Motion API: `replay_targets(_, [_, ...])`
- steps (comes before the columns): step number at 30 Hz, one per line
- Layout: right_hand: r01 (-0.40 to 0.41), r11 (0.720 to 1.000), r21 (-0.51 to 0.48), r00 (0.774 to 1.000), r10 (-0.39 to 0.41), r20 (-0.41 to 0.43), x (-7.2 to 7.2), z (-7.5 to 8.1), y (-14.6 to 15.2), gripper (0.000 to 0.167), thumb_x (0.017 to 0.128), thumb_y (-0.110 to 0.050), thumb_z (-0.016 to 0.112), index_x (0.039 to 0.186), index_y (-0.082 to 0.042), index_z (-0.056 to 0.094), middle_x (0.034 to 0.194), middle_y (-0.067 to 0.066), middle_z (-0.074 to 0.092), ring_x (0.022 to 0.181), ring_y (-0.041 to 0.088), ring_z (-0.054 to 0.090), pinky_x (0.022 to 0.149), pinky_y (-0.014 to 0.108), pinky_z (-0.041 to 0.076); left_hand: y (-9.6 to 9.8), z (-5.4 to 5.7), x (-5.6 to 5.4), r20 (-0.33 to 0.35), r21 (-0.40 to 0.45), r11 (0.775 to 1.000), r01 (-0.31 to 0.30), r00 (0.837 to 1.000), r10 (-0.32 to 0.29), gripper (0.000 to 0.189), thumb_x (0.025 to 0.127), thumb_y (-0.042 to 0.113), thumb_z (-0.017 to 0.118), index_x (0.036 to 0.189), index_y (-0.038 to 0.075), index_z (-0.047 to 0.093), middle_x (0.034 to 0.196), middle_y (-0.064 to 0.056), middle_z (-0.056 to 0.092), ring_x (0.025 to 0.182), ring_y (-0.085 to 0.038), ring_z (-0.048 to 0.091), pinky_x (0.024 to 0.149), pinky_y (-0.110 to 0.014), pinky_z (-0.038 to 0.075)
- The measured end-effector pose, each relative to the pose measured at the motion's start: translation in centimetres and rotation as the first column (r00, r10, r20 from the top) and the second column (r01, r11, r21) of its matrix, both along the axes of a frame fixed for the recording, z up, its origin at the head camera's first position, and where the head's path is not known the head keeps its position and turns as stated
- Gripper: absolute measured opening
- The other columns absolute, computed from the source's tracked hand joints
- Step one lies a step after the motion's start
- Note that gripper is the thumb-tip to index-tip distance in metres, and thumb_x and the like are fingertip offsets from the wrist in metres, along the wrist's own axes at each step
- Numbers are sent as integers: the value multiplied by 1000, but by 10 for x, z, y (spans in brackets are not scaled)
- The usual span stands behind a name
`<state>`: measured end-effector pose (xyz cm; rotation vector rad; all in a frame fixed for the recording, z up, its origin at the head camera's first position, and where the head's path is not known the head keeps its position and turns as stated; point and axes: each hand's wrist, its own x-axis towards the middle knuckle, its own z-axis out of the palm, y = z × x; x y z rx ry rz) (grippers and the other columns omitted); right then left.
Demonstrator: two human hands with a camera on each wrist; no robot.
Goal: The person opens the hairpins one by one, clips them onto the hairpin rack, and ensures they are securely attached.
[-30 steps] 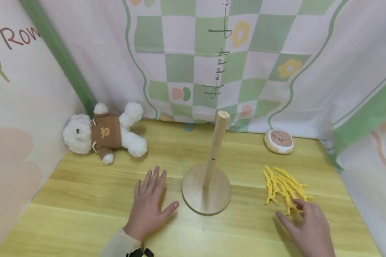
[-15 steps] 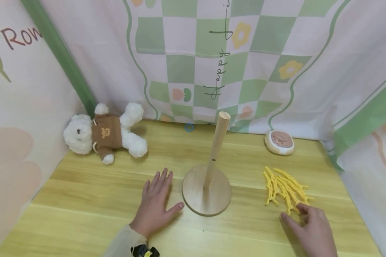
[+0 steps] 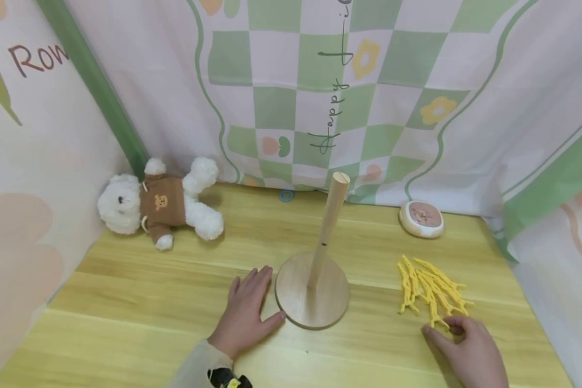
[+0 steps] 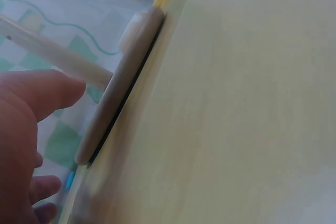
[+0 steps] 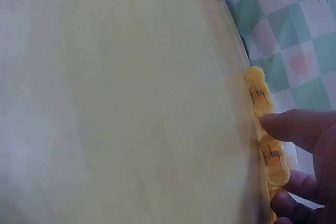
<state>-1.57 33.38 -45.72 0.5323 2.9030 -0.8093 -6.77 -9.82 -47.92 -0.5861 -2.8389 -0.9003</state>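
A round wooden base (image 3: 293, 291) with an upright rod (image 3: 331, 215) stands mid-table. My left hand (image 3: 244, 318) lies at its left side, fingers straight, with the thumb at the rim. In the left wrist view the thumb (image 4: 58, 93) shows close before the base (image 4: 118, 98). To the right lies a fan of yellow branch-shaped pieces (image 3: 431, 293) with forked ends. At the nearest fork my right hand (image 3: 475, 347) has its thumb and index finger on either side. The right wrist view shows the right thumb (image 5: 294, 125) against the rounded yellow ends (image 5: 260, 95).
A white plush toy (image 3: 121, 207) in a brown top lies at the back left. A small clock (image 3: 422, 218) is at the back right, and a blue ring (image 3: 286, 195) near the curtain (image 3: 274, 108). Printed cloth surrounds the wooden table (image 3: 140, 302).
My left hand has slid right, up to the wooden base. My right thumb and index finger have drawn closer together around the near fork of the yellow pieces. The head view has shifted slightly.
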Motion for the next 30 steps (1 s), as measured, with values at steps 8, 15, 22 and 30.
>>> replay_targets(8, [40,999,-8,999,-39,38,1,-2,2,82,87,-62,69,123,11,59,115,30,58,105,40,57,86,56,46,10,-5,-4,7,1,1000,13,1000,-13,92,85,57,71,154,7,38,158,-12,39,145,-36,34,117,-64,16])
replay_targets(15, [65,997,-30,998,-66,-11,4,-4,4,76,89,-52,72,129,11,55,121,33,56,107,43,56,87,57,44,18,-5,-5,31,8,1000,25,999,-25,92,86,58,69,154,6,37,159,-12,37,146,-34,33,119,-61,12])
replay_targets(22, [205,975,-88,978,-207,-13,9,-9,7,71,86,-51,76,132,1,59,114,15,67,92,20,60,72,32,45,23,-7,-8,53,-4,1000,27,998,-27,93,86,59,68,155,5,35,160,-11,36,147,-34,32,118,-63,12])
replay_targets(30, [347,926,-149,929,-361,-84,12,-8,7,55,86,-39,78,126,-2,67,77,-20,63,64,0,51,57,22,41,25,-8,-12,103,-45,999,11,995,-6,99,86,65,66,156,4,32,161,-12,34,148,-33,28,119,-63,10])
